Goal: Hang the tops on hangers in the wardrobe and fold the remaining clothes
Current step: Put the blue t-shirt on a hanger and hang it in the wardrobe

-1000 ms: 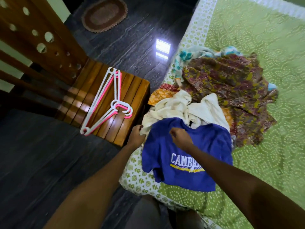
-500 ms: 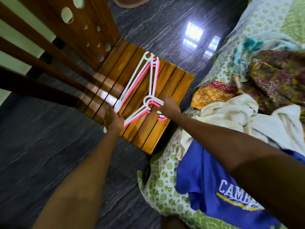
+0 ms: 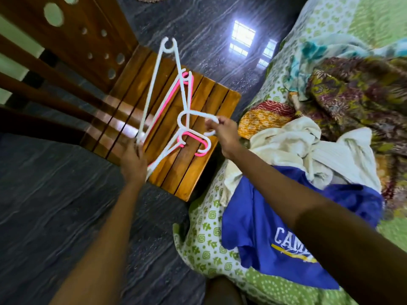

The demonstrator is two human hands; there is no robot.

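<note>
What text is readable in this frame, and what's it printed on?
"CAM": white block letters on the chest of the blue cotton T-shirt lying on the green patterned bedsheet; the rest of the word is hidden behind the right forearm.
Below the yellow stripe under those letters, any smaller print is too blurred to read.
No other words, numbers or labels show on the white and pink plastic hangers, the wooden slatted chair or the other clothes.

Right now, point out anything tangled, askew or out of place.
The white and pink hangers are interlocked in a bunch, gripped by the left hand and right hand above the wooden chair. Clothes lie heaped, unfolded, on the bed.
</note>
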